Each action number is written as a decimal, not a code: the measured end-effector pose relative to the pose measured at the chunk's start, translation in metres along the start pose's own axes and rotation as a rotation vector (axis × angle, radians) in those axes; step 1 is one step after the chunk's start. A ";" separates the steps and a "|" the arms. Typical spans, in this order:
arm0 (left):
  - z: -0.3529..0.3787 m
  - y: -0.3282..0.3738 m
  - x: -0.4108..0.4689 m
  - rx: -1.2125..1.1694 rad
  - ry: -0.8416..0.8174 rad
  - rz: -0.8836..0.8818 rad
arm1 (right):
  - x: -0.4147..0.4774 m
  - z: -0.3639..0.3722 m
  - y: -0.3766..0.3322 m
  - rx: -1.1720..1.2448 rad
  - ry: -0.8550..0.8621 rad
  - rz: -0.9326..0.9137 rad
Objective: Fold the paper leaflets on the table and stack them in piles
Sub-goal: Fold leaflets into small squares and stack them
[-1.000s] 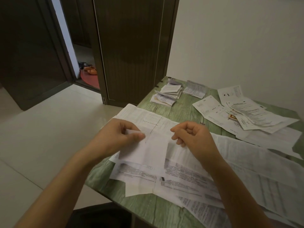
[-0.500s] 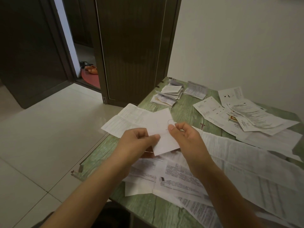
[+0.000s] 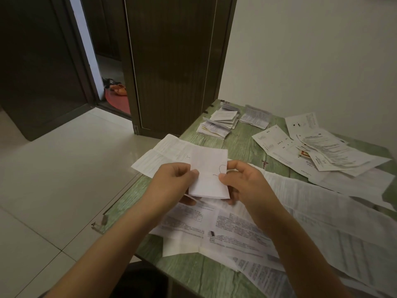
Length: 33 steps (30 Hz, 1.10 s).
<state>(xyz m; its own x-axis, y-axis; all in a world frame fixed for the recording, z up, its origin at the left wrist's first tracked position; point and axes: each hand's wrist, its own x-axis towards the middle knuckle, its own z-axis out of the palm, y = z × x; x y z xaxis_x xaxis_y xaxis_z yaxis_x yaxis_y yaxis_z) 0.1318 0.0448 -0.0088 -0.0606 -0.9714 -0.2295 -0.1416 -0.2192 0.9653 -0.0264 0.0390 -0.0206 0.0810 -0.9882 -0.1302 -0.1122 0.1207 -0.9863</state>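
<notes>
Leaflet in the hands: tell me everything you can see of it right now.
The leaflet is thin white paper, partly folded. A blank panel with a horizontal crease and a small dark curl mark faces the camera; a printed, creased part spreads behind it to the left. The left hand pinches its left edge, the right hand its right edge, above other printed sheets on the green table.

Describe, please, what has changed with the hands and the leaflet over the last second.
The left hand moved right toward the right hand, closing the leaflet into a narrower fold. Both hands kept pinching it. The folded piles and loose sheets stayed put.
</notes>
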 end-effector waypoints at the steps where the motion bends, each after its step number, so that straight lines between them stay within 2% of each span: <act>1: 0.000 0.001 -0.001 0.007 0.012 0.018 | 0.000 0.000 0.000 -0.001 -0.019 0.003; 5: -0.005 0.003 -0.001 -0.025 0.007 0.017 | 0.000 0.002 0.002 0.003 -0.047 -0.009; 11: -0.004 0.008 -0.005 -0.405 -0.187 -0.252 | 0.000 0.003 0.004 0.057 0.006 -0.082; 13: -0.003 0.008 -0.004 -0.463 -0.228 -0.289 | 0.000 0.002 0.004 0.053 -0.007 -0.112; 20: 0.000 -0.002 -0.004 -0.267 -0.170 -0.117 | -0.002 0.007 0.005 -0.083 -0.021 -0.228; 33: 0.004 -0.005 -0.003 -0.228 0.022 0.008 | -0.002 0.010 0.004 0.055 -0.059 -0.043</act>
<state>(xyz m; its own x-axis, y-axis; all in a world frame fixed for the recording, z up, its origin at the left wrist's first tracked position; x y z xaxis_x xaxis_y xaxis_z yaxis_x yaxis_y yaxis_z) 0.1287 0.0490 -0.0134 -0.0390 -0.9744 -0.2213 0.0858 -0.2239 0.9708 -0.0173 0.0424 -0.0254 0.1431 -0.9855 -0.0916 -0.0533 0.0848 -0.9950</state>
